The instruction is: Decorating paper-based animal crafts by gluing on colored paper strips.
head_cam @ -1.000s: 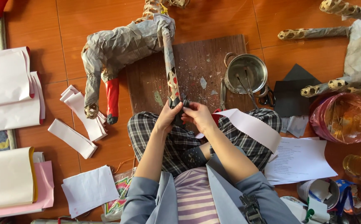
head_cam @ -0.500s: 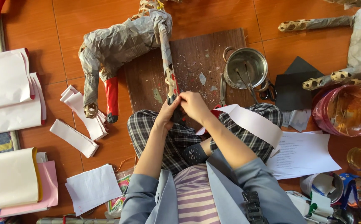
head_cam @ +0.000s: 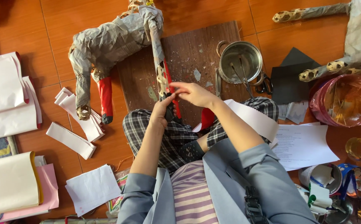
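A paper-covered animal figure lies on the orange tile floor, one long leg stretched toward me over a dark wooden board. My left hand grips the lower end of that leg above my lap. My right hand presses a red paper strip along the leg's side, fingers extended. Another leg of the figure is wrapped in red. My plaid trousers and grey jacket fill the lower middle.
A metal pot with brushes and scissors sit right of the board. White paper strips, stacked sheets, black paper, a pink plastic bag and a second woven figure surround me.
My right hand has slid up the leg, smoothing the red strip, fingers now extended. The left hand stays on the leg's lower end. The camera has shifted slightly.
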